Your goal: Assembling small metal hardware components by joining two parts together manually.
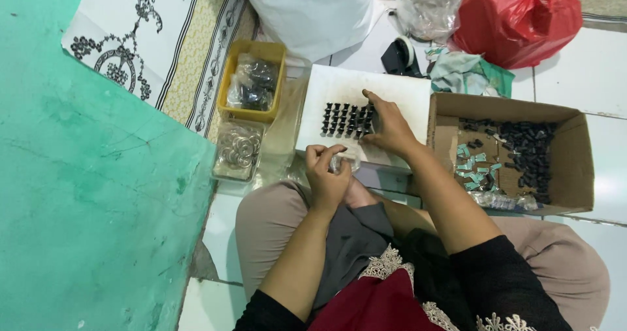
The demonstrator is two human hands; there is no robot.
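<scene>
Several rows of small black parts (348, 119) are already stood on the white board (398, 89); its far part is bare. The right hand (390, 130) is laid half-open over them. A small clear piece is pinched in the left hand (326, 174). Many loose black parts remain in the cardboard box (575, 168) at right.
</scene>
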